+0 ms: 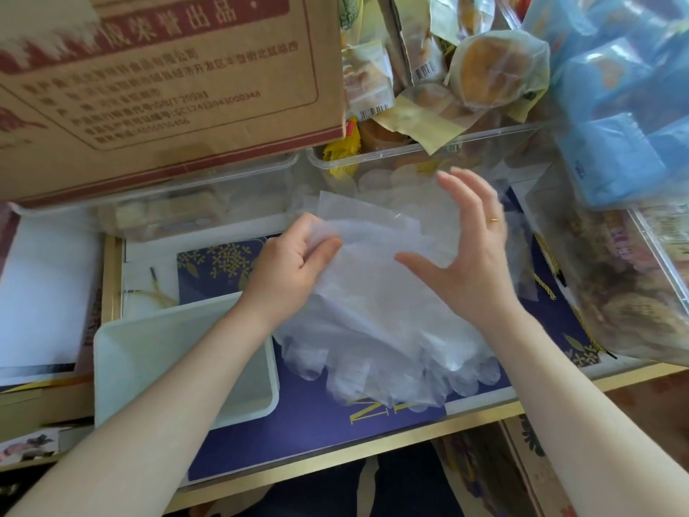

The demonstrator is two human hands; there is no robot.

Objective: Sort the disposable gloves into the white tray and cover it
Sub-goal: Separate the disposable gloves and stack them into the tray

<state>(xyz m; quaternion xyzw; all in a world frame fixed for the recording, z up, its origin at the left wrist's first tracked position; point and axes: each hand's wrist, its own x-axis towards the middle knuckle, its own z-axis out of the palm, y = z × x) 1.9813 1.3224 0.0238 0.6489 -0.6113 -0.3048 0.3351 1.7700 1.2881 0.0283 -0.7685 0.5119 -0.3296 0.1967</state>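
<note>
Head view – left grip (298,251) pinching gloves (380,311), right hand (469,248) open above

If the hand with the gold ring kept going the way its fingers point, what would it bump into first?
The right hand points up and away over the thin clear plastic gloves. It would probably first meet the clear plastic box's rim, though depth is hard to judge.

A gold-edged table (410,429) under soft daylight carries a cardboard box (160,80), clear bins (410,147) and a navy mat (298,434).
</note>
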